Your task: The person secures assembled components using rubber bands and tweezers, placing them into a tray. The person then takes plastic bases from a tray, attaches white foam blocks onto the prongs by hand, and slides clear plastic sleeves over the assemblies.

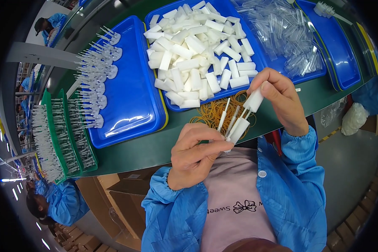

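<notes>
Pinching pronged white piece (224, 114) in left hand (195, 155); right hand (283, 98) pinches white block (254, 101) at prong (248, 114), above rubber bands (208, 112) on tabletop (149, 147). Skewed push could bend prong; loose pinch could drop block.

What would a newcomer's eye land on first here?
Probably the big heap of white blocks in the blue tray at the top middle. Just below it, the left hand holds a white pronged piece and the right hand pinches a single block. Then orange rubber bands behind the hands.
</notes>
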Tool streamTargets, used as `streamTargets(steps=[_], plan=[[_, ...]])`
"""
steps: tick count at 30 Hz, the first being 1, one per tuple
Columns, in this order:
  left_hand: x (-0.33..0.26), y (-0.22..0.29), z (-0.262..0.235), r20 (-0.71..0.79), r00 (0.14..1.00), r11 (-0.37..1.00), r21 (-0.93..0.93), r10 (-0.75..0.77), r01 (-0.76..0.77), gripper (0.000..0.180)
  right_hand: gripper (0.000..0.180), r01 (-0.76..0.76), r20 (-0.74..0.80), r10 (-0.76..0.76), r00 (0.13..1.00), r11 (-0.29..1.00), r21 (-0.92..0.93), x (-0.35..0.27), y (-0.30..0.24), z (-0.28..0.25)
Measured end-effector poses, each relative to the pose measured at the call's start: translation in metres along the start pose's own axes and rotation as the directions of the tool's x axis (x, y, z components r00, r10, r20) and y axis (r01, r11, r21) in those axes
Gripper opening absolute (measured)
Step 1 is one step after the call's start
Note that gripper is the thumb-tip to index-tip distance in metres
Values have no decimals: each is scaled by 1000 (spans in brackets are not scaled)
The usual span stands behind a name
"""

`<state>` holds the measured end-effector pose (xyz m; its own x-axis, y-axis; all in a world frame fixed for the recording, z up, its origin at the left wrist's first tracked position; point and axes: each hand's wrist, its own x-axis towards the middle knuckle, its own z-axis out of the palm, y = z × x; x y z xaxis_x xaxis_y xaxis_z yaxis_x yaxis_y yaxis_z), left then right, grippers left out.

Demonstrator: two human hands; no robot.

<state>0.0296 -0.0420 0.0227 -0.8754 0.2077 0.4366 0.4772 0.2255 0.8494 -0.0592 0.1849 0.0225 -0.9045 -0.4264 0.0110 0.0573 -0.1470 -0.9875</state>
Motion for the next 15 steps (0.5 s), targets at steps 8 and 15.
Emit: streamTargets(steps=[8,15], plan=[[3,5,-2,98,988,974,183,120,-136,40,23,-66,50,65,997,997,26,-4,-1,0],[-1,2,8,153,971,960,187,183,-210,42,23,352,109,-358,927,736,-578,-6,10,27]])
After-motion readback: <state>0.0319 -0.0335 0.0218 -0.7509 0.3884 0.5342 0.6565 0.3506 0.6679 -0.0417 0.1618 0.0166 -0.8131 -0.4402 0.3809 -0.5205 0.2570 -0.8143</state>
